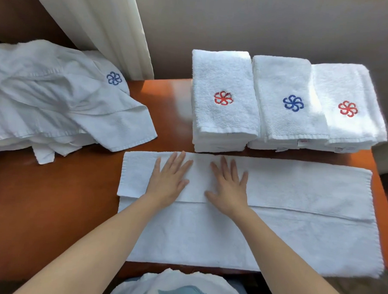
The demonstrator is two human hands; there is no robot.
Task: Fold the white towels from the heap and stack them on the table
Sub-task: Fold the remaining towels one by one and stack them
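A white towel (285, 217) lies spread across the wooden table (52, 207) in front of me, its far third folded toward me. My left hand (169, 181) and my right hand (229, 188) lie flat side by side on that folded flap, fingers spread and straight, left of the towel's middle. A crumpled heap of white towels (52, 100) with a blue flower emblem sits at the table's left. Three stacks of folded towels stand at the back right: one with a red emblem (224, 99), one with a blue emblem (290, 102), one with a red emblem (350, 104).
A pale curtain (109, 27) hangs behind the heap, and a beige wall runs behind the stacks. The towel's right end reaches the table's right edge. Bare wood shows between the heap and the spread towel.
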